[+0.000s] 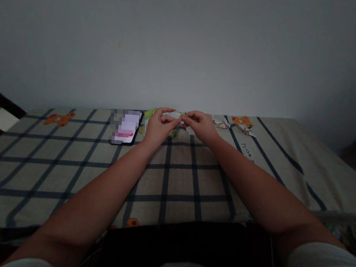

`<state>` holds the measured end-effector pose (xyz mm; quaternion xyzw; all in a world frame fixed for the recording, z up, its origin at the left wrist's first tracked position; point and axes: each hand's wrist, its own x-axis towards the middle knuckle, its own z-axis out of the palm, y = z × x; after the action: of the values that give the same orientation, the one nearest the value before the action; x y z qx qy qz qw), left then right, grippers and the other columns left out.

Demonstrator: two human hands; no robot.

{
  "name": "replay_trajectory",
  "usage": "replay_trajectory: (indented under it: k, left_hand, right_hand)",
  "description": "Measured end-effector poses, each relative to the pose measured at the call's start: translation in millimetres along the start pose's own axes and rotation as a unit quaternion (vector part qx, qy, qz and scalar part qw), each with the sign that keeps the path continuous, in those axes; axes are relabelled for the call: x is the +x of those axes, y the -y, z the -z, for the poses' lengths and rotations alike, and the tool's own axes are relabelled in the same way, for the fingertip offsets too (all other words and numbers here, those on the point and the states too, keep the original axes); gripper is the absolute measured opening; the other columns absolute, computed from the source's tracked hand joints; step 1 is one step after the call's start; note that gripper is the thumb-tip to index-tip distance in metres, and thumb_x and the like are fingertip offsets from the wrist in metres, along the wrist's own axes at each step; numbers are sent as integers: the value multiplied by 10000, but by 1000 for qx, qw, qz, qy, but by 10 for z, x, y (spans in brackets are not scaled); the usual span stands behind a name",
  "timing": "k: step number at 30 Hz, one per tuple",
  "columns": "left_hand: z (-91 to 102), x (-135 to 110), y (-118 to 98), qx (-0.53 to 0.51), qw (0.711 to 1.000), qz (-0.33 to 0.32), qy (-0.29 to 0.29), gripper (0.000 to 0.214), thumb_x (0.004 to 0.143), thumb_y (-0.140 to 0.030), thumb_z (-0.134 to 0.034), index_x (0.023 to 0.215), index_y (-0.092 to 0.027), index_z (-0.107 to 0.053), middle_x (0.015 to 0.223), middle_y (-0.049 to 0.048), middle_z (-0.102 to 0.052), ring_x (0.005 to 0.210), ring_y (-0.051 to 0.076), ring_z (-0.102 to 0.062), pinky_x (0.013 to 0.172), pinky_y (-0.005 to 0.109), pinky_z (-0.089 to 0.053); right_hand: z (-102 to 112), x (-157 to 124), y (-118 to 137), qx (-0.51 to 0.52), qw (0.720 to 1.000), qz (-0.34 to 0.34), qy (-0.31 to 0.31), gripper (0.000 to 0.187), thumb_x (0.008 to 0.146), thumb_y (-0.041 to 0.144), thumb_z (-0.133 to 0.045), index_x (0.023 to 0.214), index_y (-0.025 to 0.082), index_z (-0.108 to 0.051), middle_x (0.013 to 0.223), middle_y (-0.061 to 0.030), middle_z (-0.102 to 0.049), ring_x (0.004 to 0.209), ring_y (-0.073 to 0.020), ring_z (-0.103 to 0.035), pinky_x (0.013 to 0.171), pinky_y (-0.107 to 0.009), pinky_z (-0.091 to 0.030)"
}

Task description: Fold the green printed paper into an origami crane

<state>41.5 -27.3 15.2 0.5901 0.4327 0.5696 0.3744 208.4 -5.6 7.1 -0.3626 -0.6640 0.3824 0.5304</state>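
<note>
Both my arms reach forward over a checked bed sheet [68, 160]. My left hand [159, 126] and my right hand [200, 125] meet at the far middle, each pinching an end of a small piece of patterned paper [173, 115]. The fingers of both hands are closed on it. More green and white patterned paper [150, 115] lies under and beside my left hand.
A phone [125, 126] with a lit screen lies just left of my left hand. Several small folded paper figures [238, 126] lie right of my right hand near the wall. A pale wall [186, 46] rises behind the bed. Dark cloth [186, 243] covers the near edge.
</note>
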Motion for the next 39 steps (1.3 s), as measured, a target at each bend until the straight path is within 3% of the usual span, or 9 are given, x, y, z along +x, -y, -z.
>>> replay_trajectory:
  k: [3, 6, 10, 16, 21, 25, 33, 39]
  left_hand:
    - [-10, 34, 37, -85, 993, 73, 23, 390, 689, -334, -799, 1020, -196, -645, 814, 11, -709, 683, 124, -638, 605, 225, -481]
    - [-5, 64, 50, -190, 965, 164, 78, 267, 773, -381, -728, 952, -188, -684, 925, 41, -717, 727, 122, -642, 616, 232, -509]
    - [5, 65, 28, -240, 935, 233, 119, 159, 800, -299, -717, 907, -183, -703, 913, 39, -723, 698, 97, -626, 699, 239, -540]
    - [33, 77, 65, -269, 932, 210, 124, 161, 755, -248, -774, 872, -159, -708, 847, 34, -717, 681, 84, -618, 634, 195, -501]
    - [42, 87, 65, -249, 939, 191, 140, 164, 738, -244, -790, 839, -153, -700, 811, 18, -696, 659, 69, -601, 633, 184, -492]
    - [32, 79, 30, -205, 958, 169, 111, 169, 708, -225, -807, 794, -158, -678, 771, 5, -683, 640, 75, -598, 636, 202, -483]
    - [42, 62, -7, -189, 964, 147, 115, 223, 679, -216, -822, 743, -170, -614, 696, -16, -654, 596, 82, -580, 587, 214, -442]
    - [69, 71, -20, -195, 956, 154, 158, 271, 648, -253, -853, 737, -172, -610, 693, -12, -642, 589, 84, -565, 562, 214, -414]
  right_hand:
    - [10, 0, 20, -16, 1000, 14, 24, 383, 760, 550, -706, 771, 174, -637, 745, -21, -662, 714, -143, -609, 708, -291, -516]
    - [5, 6, 10, 13, 999, 18, 39, 404, 748, 578, -709, 792, 187, -617, 764, -17, -652, 753, -150, -619, 740, -299, -523]
    - [25, 19, -10, 23, 999, 17, 41, 389, 760, 571, -695, 854, 197, -640, 818, -22, -663, 804, -160, -620, 797, -319, -519]
    - [110, 34, 23, -93, 991, 95, 28, 270, 815, 460, -663, 789, 191, -663, 873, -42, -649, 883, -175, -593, 855, -329, -468]
    - [121, 23, 57, -99, 991, 82, 41, 260, 833, 440, -635, 807, 182, -660, 808, -30, -643, 796, -161, -577, 791, -311, -463]
    - [116, 11, 92, -111, 991, 63, 44, 297, 817, 466, -647, 759, 174, -655, 736, -15, -635, 733, -148, -556, 729, -290, -451]
    - [72, 16, 34, 25, 999, 3, 31, 357, 718, 512, -743, 848, 186, -682, 801, -20, -673, 768, -147, -603, 742, -296, -497]
    - [95, 15, 23, 93, 992, -26, 81, 376, 709, 507, -769, 886, 188, -676, 804, -14, -671, 736, -131, -600, 743, -291, -508]
